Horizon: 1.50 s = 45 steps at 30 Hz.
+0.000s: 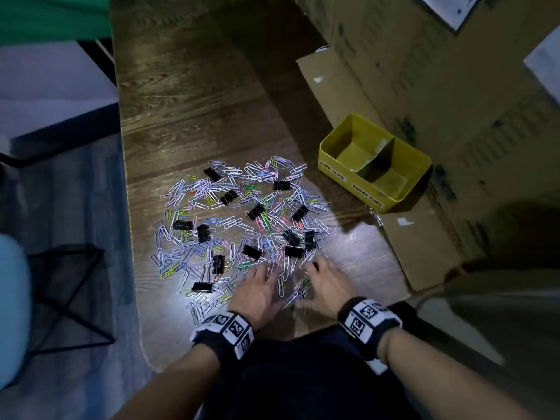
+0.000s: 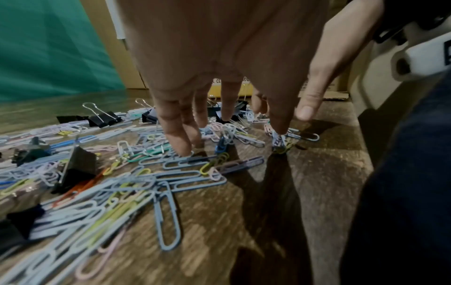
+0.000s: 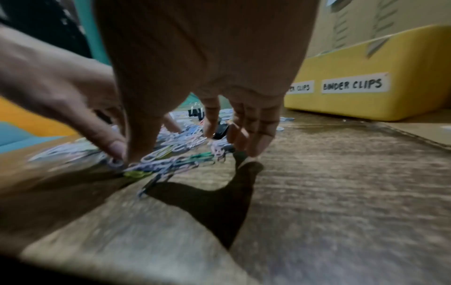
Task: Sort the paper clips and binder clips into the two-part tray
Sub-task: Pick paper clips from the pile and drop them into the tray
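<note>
A spread heap of pale and coloured paper clips (image 1: 230,219) with several black binder clips (image 1: 256,211) mixed in lies on the wooden table (image 1: 188,122). The yellow two-part tray (image 1: 348,183) stands at the right, labelled PAPER CLIPS and BINDER CLIPS (image 3: 352,83); both compartments show bare floor. My left hand (image 1: 271,286) rests at the heap's near edge, its straight, spread fingers (image 2: 178,135) touching paper clips. Just to its right, my right hand (image 1: 306,283) has thumb and spread fingers (image 3: 258,138) set down around a small bunch of paper clips (image 3: 171,164). Neither hand has lifted anything.
Flattened cardboard (image 1: 418,247) lies under and in front of the tray, with tall cardboard boxes (image 1: 424,71) behind it. The table's left edge (image 1: 128,207) drops to the floor, where a black wire frame (image 1: 66,292) stands. My dark trousers (image 1: 303,374) are at the near edge.
</note>
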Each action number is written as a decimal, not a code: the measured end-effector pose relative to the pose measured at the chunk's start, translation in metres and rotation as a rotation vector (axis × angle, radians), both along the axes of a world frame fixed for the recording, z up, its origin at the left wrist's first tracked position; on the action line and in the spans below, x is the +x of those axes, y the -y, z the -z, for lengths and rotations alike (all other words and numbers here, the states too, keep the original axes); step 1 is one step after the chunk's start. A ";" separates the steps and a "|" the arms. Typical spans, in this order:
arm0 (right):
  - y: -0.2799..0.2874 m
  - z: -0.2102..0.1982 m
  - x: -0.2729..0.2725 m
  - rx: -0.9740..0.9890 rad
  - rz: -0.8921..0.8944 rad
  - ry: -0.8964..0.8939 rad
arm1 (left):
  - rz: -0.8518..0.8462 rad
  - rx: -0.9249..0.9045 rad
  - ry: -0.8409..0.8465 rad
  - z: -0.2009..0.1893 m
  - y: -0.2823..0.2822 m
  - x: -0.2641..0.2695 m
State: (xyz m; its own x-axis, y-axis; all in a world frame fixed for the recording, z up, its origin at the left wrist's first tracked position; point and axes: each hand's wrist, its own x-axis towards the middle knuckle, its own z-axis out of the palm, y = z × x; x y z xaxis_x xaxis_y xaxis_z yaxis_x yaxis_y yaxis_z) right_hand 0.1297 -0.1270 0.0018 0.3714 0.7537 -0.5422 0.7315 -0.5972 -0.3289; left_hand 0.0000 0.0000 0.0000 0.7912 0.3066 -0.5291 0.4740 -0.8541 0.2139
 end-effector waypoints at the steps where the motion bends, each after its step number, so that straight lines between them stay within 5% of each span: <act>1: 0.002 0.001 -0.003 -0.045 0.001 -0.001 | -0.019 -0.005 -0.046 0.001 0.003 0.002; 7: 0.000 0.015 -0.013 -0.041 0.032 0.051 | -0.023 0.021 -0.020 0.021 0.013 0.008; 18: -0.009 0.031 0.002 0.008 0.026 -0.059 | -0.017 -0.129 0.308 0.029 0.003 0.017; 24: -0.008 0.040 0.011 0.045 0.033 -0.129 | -0.103 -0.347 0.243 0.015 -0.022 0.023; 29: 0.004 0.026 0.029 0.267 0.197 -0.198 | -0.349 -0.633 0.109 -0.014 -0.058 0.045; 36: 0.013 -0.025 0.064 0.573 0.772 -0.484 | -0.370 -0.907 0.274 -0.080 -0.101 0.150; 41: 0.002 -0.068 0.085 0.928 0.941 -0.621 | -0.302 -0.818 0.485 -0.084 -0.106 0.253; 45: -0.012 -0.097 0.105 1.132 0.986 -0.545 | -0.103 -0.388 0.490 -0.065 -0.092 0.305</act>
State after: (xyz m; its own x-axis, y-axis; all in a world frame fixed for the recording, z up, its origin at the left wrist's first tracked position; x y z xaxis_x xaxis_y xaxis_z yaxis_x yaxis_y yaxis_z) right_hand 0.2351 -0.1149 0.0990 0.8926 0.4346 -0.1202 -0.1231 -0.0217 -0.9922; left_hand 0.3054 0.0921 0.0645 0.9466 0.2524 -0.2009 0.3180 -0.6259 0.7121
